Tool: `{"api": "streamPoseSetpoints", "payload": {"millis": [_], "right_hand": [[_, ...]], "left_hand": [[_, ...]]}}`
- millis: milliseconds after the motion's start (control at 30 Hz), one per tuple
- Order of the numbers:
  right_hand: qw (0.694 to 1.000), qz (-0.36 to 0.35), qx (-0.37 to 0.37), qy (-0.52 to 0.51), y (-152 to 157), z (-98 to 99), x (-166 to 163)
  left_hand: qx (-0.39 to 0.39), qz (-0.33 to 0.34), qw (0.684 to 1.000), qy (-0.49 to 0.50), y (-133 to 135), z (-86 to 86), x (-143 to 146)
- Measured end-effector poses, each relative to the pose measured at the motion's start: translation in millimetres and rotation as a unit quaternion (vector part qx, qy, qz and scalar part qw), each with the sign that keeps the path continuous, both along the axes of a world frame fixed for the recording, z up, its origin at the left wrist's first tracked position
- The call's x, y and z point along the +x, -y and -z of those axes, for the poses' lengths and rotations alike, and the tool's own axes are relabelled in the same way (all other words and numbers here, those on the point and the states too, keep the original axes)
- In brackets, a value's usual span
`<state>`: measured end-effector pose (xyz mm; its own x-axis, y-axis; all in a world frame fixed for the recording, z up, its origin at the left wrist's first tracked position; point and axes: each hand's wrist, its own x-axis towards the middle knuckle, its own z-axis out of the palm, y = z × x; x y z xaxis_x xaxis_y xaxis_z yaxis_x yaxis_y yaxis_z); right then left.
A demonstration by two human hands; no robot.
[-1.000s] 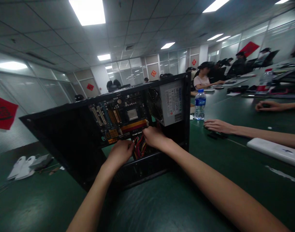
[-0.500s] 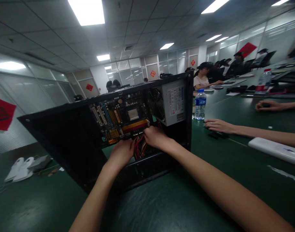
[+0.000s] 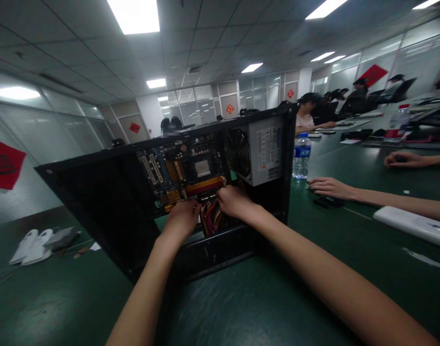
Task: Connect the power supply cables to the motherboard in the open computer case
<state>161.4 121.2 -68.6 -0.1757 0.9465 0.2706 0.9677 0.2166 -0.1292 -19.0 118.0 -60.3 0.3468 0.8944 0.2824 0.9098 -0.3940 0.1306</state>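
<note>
A black computer case (image 3: 81,199) stands on the table with its side open towards me. Inside sit a motherboard (image 3: 201,167) with a red and a yellow memory slot, and a grey power supply (image 3: 265,151) at the upper right. A bundle of coloured power cables (image 3: 212,218) hangs between my hands below the slots. My right hand (image 3: 234,199) is closed at the top of the bundle, just under the slots' right end, gripping the cables. My left hand (image 3: 183,216) is closed beside the bundle at the board's lower edge; its fingertips are partly hidden.
A water bottle (image 3: 301,156) stands right of the case. Another person's hand (image 3: 330,187) rests near it, and a second hand (image 3: 403,160) lies farther back. A white power strip-like bar (image 3: 412,226) lies at right. White objects (image 3: 34,246) and a grey box (image 3: 61,238) lie at left.
The view has shifted slightly, so the case appears a little further right. Both hands stay at the cables, which show more openly between them now.
</note>
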Motion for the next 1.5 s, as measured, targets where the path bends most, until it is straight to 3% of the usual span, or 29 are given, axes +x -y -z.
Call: {"api": "streamPoseSetpoints", "payload": {"millis": [167, 433, 1100, 1300, 1500], "right_hand": [[1.0, -0.008, -0.007, -0.003, -2, 0.7, 1], [1.0, -0.014, -0.018, 0.005, 1, -3.5, 0], [1.0, -0.006, -0.003, -0.019, -13, 5.2, 8], [1.0, -0.005, 0.009, -0.028, -9, 5.7, 6], [0.996, -0.022, 0.018, -0.087, -6, -3.7, 8]], "left_hand": [[-0.069, -0.033, 0.997, -0.014, -10, -11.1, 18], [-0.035, -0.115, 0.99, -0.078, -1, -10.9, 31], [-0.019, -0.108, 0.992, -0.057, 2, -4.6, 32], [0.006, -0.075, 0.997, -0.023, 7, -1.3, 28], [-0.047, -0.028, 0.998, -0.018, 14, -7.3, 24]]}}
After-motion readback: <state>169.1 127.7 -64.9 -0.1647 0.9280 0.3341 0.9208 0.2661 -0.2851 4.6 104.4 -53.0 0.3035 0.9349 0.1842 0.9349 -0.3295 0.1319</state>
